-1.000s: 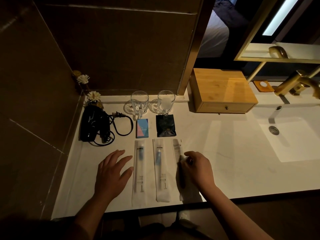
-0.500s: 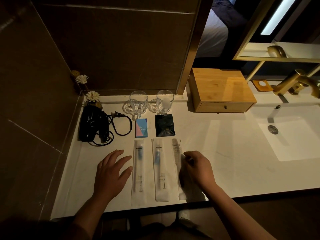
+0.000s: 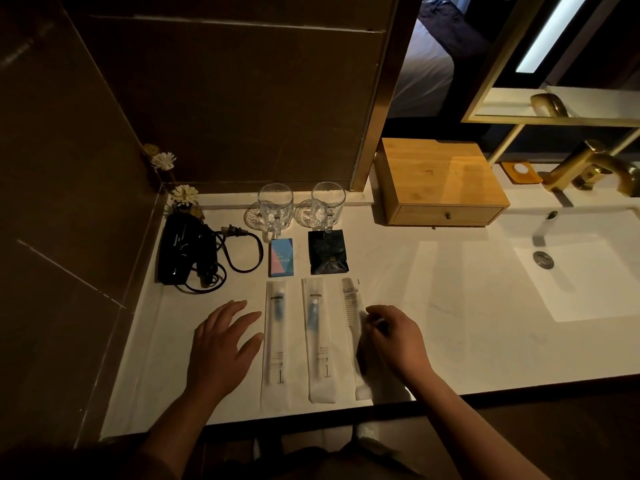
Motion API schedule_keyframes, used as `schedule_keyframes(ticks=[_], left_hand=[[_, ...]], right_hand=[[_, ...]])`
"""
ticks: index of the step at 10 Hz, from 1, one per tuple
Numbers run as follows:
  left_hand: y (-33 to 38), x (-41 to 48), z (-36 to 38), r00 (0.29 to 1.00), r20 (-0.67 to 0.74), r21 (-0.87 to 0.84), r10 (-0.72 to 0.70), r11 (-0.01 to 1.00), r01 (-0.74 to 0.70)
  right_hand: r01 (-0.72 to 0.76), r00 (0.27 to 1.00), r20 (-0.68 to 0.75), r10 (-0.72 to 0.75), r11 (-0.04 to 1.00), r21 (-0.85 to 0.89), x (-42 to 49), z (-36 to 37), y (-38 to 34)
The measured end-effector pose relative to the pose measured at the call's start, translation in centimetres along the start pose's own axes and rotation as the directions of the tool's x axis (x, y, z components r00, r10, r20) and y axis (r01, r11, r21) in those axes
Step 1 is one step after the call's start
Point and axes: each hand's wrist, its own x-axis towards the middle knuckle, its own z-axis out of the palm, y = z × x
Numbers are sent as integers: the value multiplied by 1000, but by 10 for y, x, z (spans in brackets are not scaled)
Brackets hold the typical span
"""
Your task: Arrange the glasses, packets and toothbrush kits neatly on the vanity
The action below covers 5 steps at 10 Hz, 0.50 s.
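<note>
Two clear glass mugs [image 3: 275, 206] [image 3: 327, 204] stand side by side at the back of the white vanity [image 3: 450, 306]. In front of them lie a blue packet [image 3: 281, 257] and a black packet [image 3: 327, 252]. Two toothbrush kits [image 3: 276, 337] [image 3: 319, 337] in long white sleeves lie parallel near the front edge, with a comb packet [image 3: 353, 303] to their right. My left hand [image 3: 221, 344] is spread flat just left of the left kit. My right hand [image 3: 394, 341] has bent fingers, its fingertips at the comb packet's right edge, and hides that packet's lower part.
A black hair dryer [image 3: 180, 251] with a coiled cord lies at the left by the wall, behind it small white flowers [image 3: 183, 195]. A wooden drawer box [image 3: 440, 181] stands at the back right. Further right are the sink [image 3: 581, 268] and a gold faucet [image 3: 588, 164].
My right hand has slid off the comb packet's top toward its right edge, and the packet now lies straighter beside the kits. My left hand has barely moved.
</note>
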Motion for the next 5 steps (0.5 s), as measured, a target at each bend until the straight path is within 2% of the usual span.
schedule_keyframes(ticks=[3, 4, 5], left_hand=[[1, -1, 0, 1000, 7, -44, -29, 999, 29], [7, -6, -4, 992, -37, -175, -117, 979, 109], [17, -28, -7, 972, -116, -255, -202, 952, 167]], right_hand=[[-53, 998, -20, 54, 998, 38, -14, -3, 10], [-44, 998, -46, 48, 996, 71, -18, -6, 9], [29, 999, 29, -30, 999, 44, -29, -14, 10]])
